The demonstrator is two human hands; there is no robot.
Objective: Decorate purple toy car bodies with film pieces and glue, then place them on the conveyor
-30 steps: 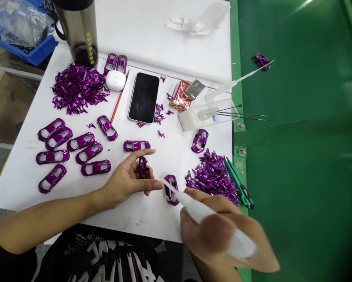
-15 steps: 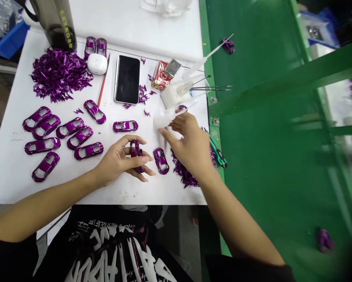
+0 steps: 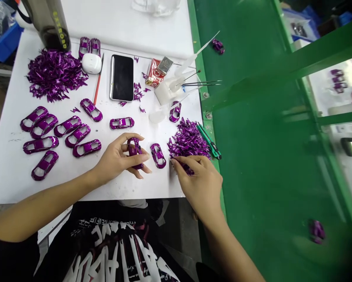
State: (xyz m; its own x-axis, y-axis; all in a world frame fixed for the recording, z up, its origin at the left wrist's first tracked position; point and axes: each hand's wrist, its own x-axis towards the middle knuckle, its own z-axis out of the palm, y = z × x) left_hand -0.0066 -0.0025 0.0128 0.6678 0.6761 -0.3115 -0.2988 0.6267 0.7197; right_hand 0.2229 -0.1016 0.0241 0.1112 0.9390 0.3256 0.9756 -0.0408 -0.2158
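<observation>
My left hand (image 3: 118, 156) holds a purple toy car body (image 3: 135, 150) between thumb and fingers, above the white table. My right hand (image 3: 199, 178) is at the near edge of a pile of small shiny purple pieces (image 3: 190, 139); its thumb and forefinger are pinched together, and whatever is between them is too small to make out. Another purple car body (image 3: 158, 156) lies between my hands. Past the pile rest a small white bottle with a thin nozzle (image 3: 157, 116) and one more car body (image 3: 175, 111).
Several purple car bodies (image 3: 45, 165) lie on the left, near a larger pile of purple pieces (image 3: 55, 74). Farther back are a phone (image 3: 122, 78), a white case (image 3: 91, 63), a red pen-like tool (image 3: 97, 86) and a bottle (image 3: 51, 27). A green cutter (image 3: 209, 141) borders the green belt (image 3: 252, 164).
My right hand has left the small white bottle and come nearer to me, down to the right-hand pile of purple pieces. My left hand still holds the car body. The view has shifted slightly.
</observation>
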